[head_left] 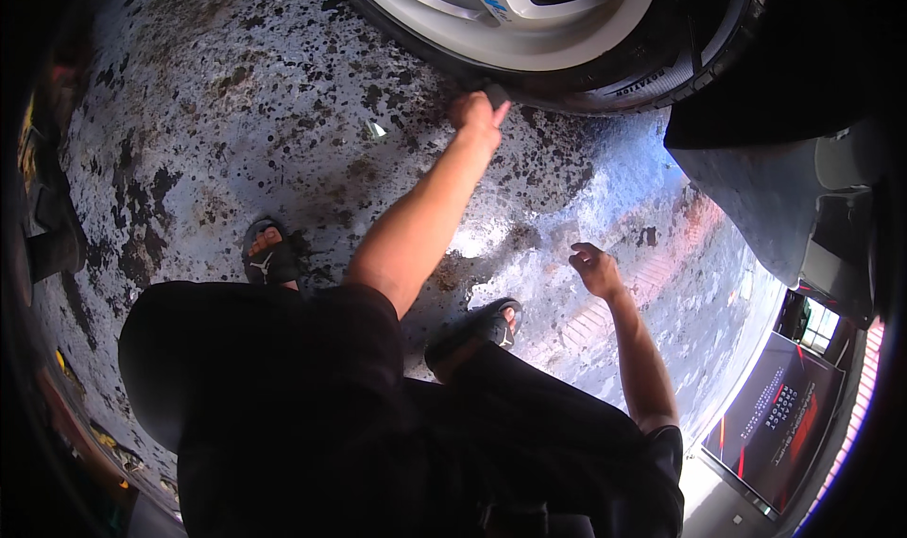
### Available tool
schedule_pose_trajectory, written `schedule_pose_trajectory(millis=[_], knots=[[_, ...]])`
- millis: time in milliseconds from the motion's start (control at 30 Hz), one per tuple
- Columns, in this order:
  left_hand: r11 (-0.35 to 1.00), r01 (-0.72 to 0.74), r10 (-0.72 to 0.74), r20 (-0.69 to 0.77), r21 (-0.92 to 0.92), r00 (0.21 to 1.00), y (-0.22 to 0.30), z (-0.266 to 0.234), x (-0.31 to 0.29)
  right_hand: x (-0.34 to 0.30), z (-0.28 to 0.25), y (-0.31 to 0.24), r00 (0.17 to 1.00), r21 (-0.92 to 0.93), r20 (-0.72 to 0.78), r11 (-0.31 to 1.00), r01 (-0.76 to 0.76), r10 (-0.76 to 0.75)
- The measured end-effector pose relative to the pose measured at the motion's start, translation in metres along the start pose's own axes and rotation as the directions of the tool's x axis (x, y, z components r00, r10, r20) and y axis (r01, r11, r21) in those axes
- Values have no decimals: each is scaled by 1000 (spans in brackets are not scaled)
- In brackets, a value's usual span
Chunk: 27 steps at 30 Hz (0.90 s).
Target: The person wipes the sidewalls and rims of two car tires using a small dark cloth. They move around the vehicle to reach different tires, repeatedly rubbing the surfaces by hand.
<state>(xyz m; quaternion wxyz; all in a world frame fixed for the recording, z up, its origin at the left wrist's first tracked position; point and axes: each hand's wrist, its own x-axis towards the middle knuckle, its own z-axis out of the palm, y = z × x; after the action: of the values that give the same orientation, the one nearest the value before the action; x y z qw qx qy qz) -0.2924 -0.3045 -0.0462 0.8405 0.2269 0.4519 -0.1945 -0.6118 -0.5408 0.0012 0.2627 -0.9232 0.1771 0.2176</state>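
Left hand (477, 113) closed around small dark tool (495, 94), tool pointing up at black tire (605, 75). Right hand (595, 269) loosely curled, holding nothing. Dark red-striped sign board (779, 415) lower right, tilted.

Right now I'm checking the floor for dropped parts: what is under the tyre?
Under the tyre only stained floor shows, with a small pale scrap nearby. The left hand covers the tyre's lower edge, so that spot is hidden.

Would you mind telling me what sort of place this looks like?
Probably a car workshop or garage: a car wheel with a white rim, a stained, paint-worn floor, and the left hand reaching to the tyre.
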Motion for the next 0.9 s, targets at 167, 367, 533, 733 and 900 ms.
schedule_pose_trajectory(millis=[167, 367, 533, 733, 900], knots=[[984, -12, -1, 75, 178, 997, -19, 12, -78, -29, 11, 0, 997, -65, 49, 996, -56, 59], [993, 112, -117, 99, 47, 988, -68, 22, -74, -30, 13, -13, 988, -8, 39, 989, -149, 149], [995, -104, 104, -42, -2, 994, 66, -15, 67, -27, 12, -21, 997, 8, 35, 998, -63, 63], [961, -256, 266, -96, 100, 959, 64, 6, 20, -20, 22, -24, 983, -125, 126, 985, -116, 131], [998, -45, 45, 11, 51, 999, -14, 8, -18, 8, 10, -47, 996, -94, 85, 995, 15, -7]])
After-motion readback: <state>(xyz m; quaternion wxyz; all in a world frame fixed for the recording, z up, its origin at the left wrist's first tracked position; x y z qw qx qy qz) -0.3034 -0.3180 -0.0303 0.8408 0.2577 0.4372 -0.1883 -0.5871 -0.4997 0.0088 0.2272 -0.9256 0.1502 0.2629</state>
